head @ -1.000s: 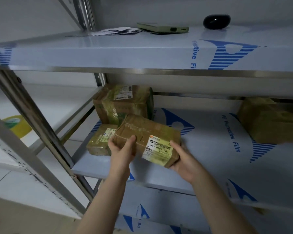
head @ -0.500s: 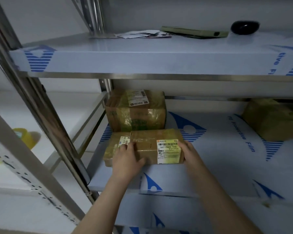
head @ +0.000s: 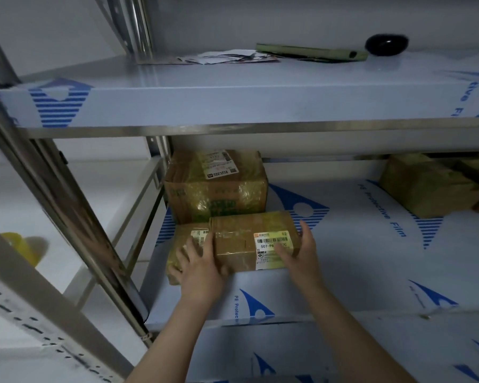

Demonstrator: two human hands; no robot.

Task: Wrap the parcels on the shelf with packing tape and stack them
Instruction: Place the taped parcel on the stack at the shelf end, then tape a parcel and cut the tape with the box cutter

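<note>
A taped brown parcel with a barcode label lies on the middle shelf, resting partly on a smaller flat parcel at its left. My left hand lies with spread fingers on the smaller parcel and against the top parcel's left end. My right hand touches the top parcel's right end with straight fingers. A larger taped box stands right behind them.
More wrapped parcels sit at the back right of the shelf. The upper shelf carries a green phone, papers and a black object. A yellow tape roll lies on the neighbouring shelf at left, behind steel posts.
The labelled parcel came down from my hands onto the smaller parcel on the shelf. My fingers have loosened from gripping it to lying flat at its ends.
</note>
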